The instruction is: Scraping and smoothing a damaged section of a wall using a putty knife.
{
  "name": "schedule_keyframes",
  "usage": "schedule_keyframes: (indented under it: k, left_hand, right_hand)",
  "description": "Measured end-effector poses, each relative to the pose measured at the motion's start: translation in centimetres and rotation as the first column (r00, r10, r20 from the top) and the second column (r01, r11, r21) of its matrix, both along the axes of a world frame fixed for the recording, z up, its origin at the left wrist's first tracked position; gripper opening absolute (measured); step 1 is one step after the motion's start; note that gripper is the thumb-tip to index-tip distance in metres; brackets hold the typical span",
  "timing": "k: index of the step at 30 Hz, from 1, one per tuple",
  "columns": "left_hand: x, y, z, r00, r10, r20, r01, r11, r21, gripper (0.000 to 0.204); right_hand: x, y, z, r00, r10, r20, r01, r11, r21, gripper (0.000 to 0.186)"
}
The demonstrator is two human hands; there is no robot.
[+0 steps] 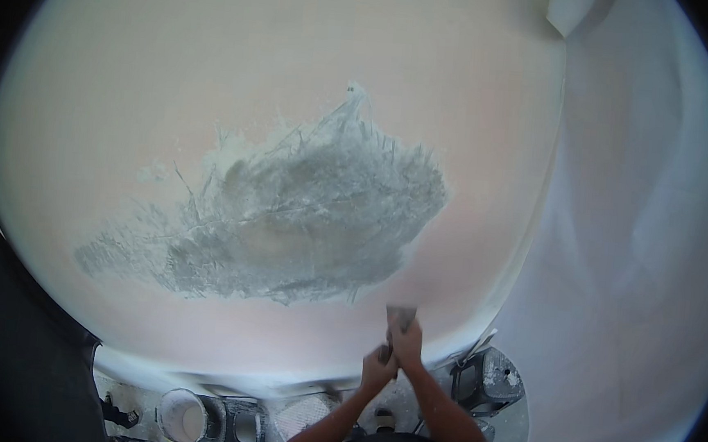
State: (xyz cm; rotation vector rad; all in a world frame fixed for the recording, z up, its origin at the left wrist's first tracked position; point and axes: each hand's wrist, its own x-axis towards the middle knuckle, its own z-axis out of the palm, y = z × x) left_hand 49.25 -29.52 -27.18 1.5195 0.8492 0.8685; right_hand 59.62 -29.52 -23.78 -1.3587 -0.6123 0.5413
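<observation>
Over the lower right part of a pale pinkish wall-like surface [490,148], my two hands are close together. My right hand [407,344] is closed around a putty knife [401,315], its wide flat blade pointing away from me. Just below and to the left, my left hand [377,372] is closed on something dark; whether that is a second tool or part of the same knife I cannot tell. Up and left of the blade, apart from it, spreads a rough grey patch of filler [314,210] with streaked, ragged edges.
Whitish sheeting [615,239] hangs along the right side. Below the surface stand a pale-lined bucket [183,417], a dark stool-like item [243,427] and another dark, white-spattered stool-like item [497,379]. A dark sheet or panel [25,346] borders the lower left.
</observation>
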Motion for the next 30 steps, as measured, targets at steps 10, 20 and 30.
schedule_keyframes:
  k: [10, 20, 30]
  left_hand:
    - [0.3, 2.9, 5.2, 0.978, 0.099, 0.182, -0.137, 0.968, 0.211, 0.023]
    - [4.3, 7.3, 30.6, 0.919, -0.018, 0.394, -0.128, 0.931, 0.341, 0.022]
    - [4.7, 6.7, 32.9, 0.861, -0.064, 0.504, -0.038, 0.981, 0.190, 0.033]
  right_hand:
    - [-1.2, 1.7, 8.8, 0.990, 0.144, 0.012, -0.143, 0.964, 0.223, 0.019]
    - [2.6, 8.7, 31.7, 0.937, 0.015, 0.348, -0.146, 0.924, 0.353, 0.025]
    - [2.7, 7.8, 35.6, 0.830, -0.036, 0.556, -0.086, 0.978, 0.192, 0.031]
